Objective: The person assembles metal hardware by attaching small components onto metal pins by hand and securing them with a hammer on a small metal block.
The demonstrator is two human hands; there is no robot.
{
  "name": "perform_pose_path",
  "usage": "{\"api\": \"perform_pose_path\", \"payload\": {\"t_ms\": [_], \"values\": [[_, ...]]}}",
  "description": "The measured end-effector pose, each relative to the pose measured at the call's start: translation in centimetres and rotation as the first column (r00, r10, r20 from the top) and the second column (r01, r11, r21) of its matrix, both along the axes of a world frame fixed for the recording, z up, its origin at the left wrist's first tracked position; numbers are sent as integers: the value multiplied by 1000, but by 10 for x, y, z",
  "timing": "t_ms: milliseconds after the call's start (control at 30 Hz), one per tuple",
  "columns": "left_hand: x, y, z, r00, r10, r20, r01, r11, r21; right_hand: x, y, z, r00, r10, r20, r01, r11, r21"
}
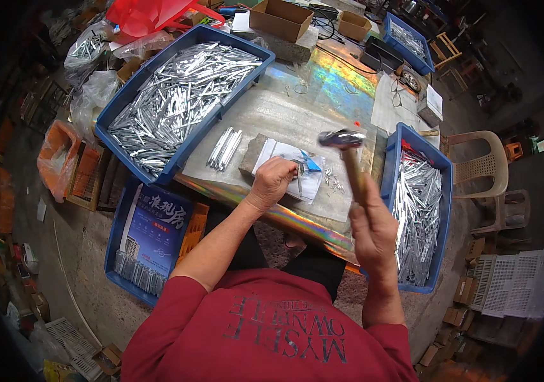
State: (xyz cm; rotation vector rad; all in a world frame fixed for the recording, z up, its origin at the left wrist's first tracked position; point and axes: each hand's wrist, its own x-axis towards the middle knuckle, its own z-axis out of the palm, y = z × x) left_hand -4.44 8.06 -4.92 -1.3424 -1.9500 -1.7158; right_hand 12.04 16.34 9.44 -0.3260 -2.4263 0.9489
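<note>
My right hand (374, 232) is wrapped round the wooden handle of a hammer (352, 170), its metal head raised over the table's front. Pinched in the fingers of my left hand (275, 180) is a thin metal piece (299, 181), held upright above a white sheet (312, 190) on a block (250, 156). The exact shape of that piece is too small to make out. Beside the sheet lie several small metal bits (332, 181). A blue scrap (311, 165) rests on the sheet. Left of the block, a row of slim metal strips (224, 149) lies on the table.
A blue bin (183, 155) heaped with metal strips stands at the left, another blue bin (448, 210) at the right. Below the left one is a third blue bin (114, 258) with a printed board. Cardboard boxes (280, 20) sit at the back; a plastic chair (482, 159) stands right.
</note>
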Motion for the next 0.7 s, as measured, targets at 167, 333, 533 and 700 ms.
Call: {"api": "perform_pose_path", "payload": {"t_ms": [167,333,533,700], "values": [[4,5,4,1000,-17,-15,17,999,41,-2,3,-30,1000,-7,7,5,959,282],[0,1,1,998,-16,-68,15,1000,-12,-4,8,-18,999,43,31,-49,973,224],[1,1,2,1000,7,-29,-7,1000,19,8,-3,7,974,-107,-199,128,987,94],[2,4,8,999,1,-48,-1,1000,1,10,4,-54,989,-40,140,13,981,191]]}}
